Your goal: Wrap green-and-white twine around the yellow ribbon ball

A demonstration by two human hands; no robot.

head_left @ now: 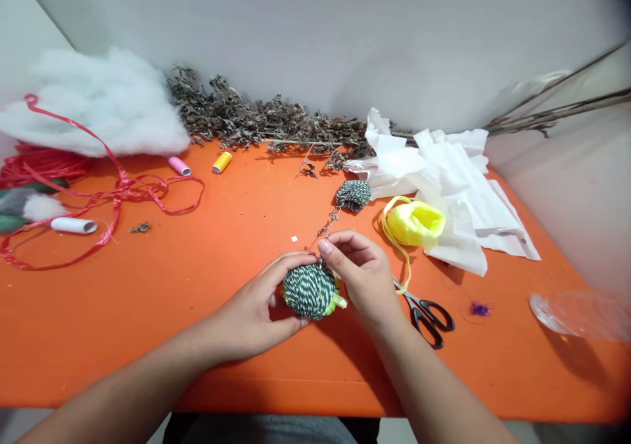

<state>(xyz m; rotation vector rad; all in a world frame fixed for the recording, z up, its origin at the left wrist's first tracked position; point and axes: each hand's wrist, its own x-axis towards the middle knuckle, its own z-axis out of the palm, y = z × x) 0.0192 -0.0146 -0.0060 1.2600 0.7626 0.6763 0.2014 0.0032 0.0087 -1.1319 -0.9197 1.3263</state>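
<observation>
My left hand [251, 306] cups a round ball wrapped in green and white twine [309, 291], with a bit of yellow showing at its right side. My right hand [357, 273] sits just above that ball, and its thumb and fingers pinch a thin metal chain [329, 224] at the ball's top. The chain runs away from me to a second, smaller twine-wrapped piece [353, 195] lying on the orange table [148, 339]. A bundle of yellow ribbon [414, 224] lies close to the right of my right hand.
Black-handled scissors [426, 316] lie by my right wrist. White tissue [444, 188] lies at the back right, dried herbs [261, 122] along the wall. At left are red ribbon [118, 194], white batting [89, 106] and thread spools [221, 162]. Clear plastic [579, 314] sits at right.
</observation>
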